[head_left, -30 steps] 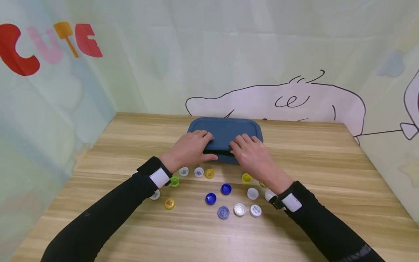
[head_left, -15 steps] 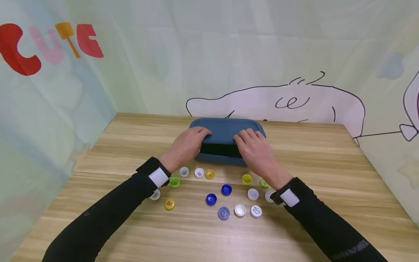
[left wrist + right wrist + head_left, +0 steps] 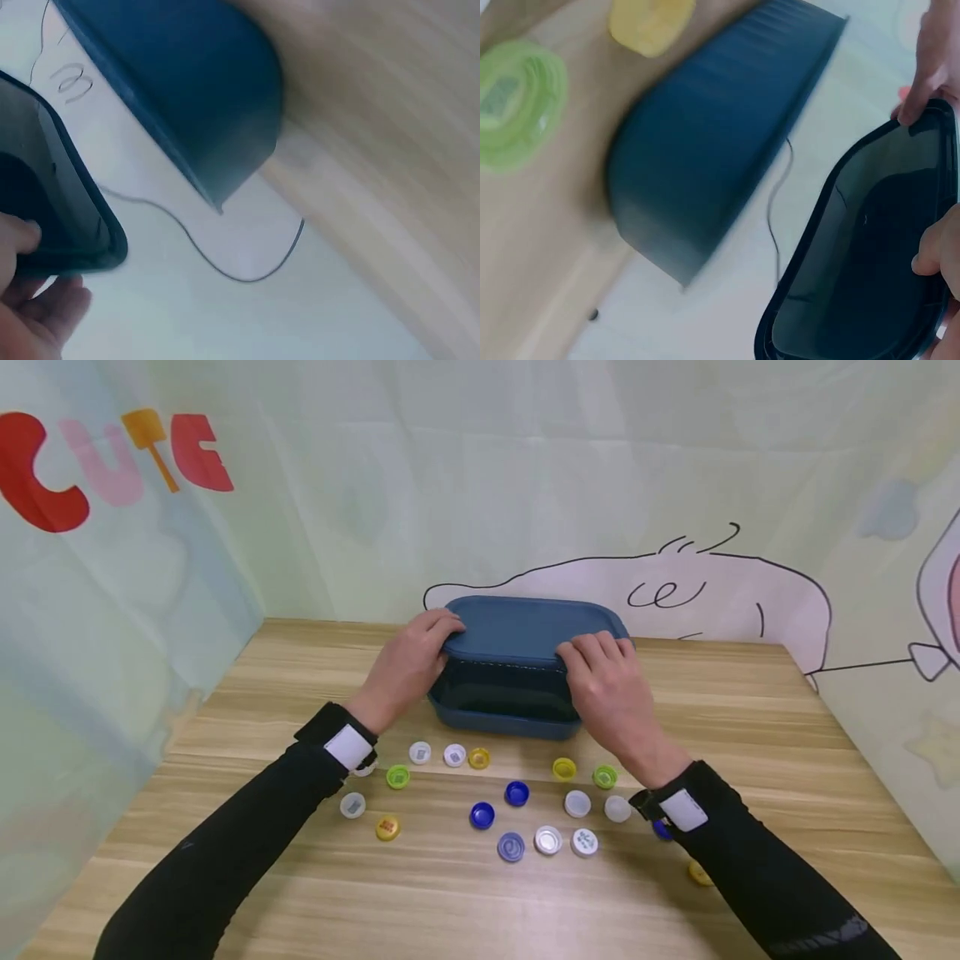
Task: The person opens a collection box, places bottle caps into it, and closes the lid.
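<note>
My left hand (image 3: 405, 668) grips the left edge of a dark blue lid (image 3: 532, 627), thumb on its underside in the left wrist view. At the lid's right front corner my right hand (image 3: 611, 693) holds on, fingers curled over the rim. The lid is tilted above a deep blue box (image 3: 502, 725) on the table, and the dark interior shows through the gap at the front. Both wrist views show the lid's recessed underside (image 3: 885, 247) apart from the box (image 3: 705, 142). The box's rear is hidden by the lid in the head view.
Several bottle caps lie scattered in front of the box, among them a blue cap (image 3: 482, 815), a yellow cap (image 3: 564, 768), a green cap (image 3: 398, 777) and a white cap (image 3: 548, 840). A printed cloth (image 3: 360, 527) hangs behind the wooden table (image 3: 315, 893).
Both hands have raised the lid and moved apart, left hand leftward, right hand rightward. The narrow gap at the front has widened, baring the box's inside.
</note>
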### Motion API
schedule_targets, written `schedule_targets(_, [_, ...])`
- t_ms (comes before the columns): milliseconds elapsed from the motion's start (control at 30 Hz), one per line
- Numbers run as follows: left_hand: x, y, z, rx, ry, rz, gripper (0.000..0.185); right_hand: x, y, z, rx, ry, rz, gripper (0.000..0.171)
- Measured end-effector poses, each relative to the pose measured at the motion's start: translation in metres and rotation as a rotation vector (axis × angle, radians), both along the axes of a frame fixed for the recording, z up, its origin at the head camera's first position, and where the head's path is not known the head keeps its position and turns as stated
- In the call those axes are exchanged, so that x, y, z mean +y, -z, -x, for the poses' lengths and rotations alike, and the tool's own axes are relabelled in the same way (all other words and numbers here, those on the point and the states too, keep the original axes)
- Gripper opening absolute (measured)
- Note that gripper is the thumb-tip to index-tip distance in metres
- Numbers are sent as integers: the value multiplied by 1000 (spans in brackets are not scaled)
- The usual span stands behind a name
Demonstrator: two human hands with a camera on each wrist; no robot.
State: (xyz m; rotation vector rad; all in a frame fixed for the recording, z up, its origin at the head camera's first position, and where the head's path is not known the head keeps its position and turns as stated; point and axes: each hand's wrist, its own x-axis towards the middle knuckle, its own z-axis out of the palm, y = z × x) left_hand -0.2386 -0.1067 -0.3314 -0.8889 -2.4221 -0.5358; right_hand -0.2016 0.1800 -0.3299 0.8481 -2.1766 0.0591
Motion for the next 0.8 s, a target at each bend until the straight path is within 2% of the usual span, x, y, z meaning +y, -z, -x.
schedule_targets(167, [-10, -9, -2, 0, -1, -92, 31, 1, -14, -5, 51, -43, 67, 17])
schedule_targets(367, [-7, -17, -4, 99, 25, -249, 22, 3, -31, -10, 79, -57, 138, 18])
schedule_targets(467, [-3, -20, -4, 118, 33, -316, 22, 9, -37, -11, 95, -45, 191, 20])
schedule_targets(633, [4, -23, -2, 102, 32, -385, 18, 24, -43, -12, 93, -9, 275, 25])
schedule_targets(800, [13, -27, 1, 42, 29, -434, 17, 41, -50, -13, -5, 28, 408, 25])
